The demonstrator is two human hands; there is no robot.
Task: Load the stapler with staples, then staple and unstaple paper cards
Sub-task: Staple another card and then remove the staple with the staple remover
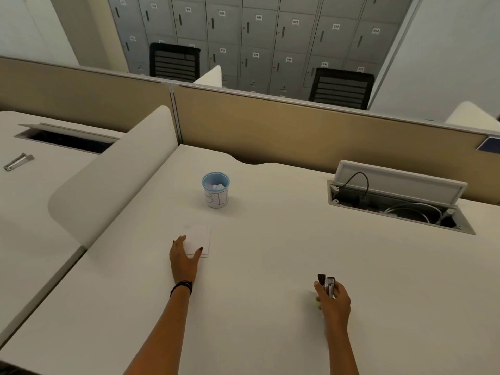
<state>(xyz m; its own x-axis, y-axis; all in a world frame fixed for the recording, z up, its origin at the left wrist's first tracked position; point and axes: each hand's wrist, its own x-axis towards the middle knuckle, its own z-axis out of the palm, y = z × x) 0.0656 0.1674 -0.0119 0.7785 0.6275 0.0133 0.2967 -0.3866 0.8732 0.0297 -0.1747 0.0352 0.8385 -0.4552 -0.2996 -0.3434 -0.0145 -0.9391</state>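
Gripping the stapler (328, 285) in the right hand (335, 299), fingers curled round it, nose pointing away from the wrist. Pressing down on the paper cards (201, 239) with the left hand (186, 257), fingers straight and spread, thumb out near the cards' closest edge. Keeping the two hands well apart on the desk (270, 253) for now. Can't tell whether loaded yet, way too small to see. Looks like the bit right before stapling, probably. Next up, just guessing: bring the stapler across toward the left hand or lift the cards to meet it, then slide a corner squarely into the mouth and squeeze. Also spotting a paper cup (215, 189) marked BIN out beyond the left fingertips, maybe for pulled staples.
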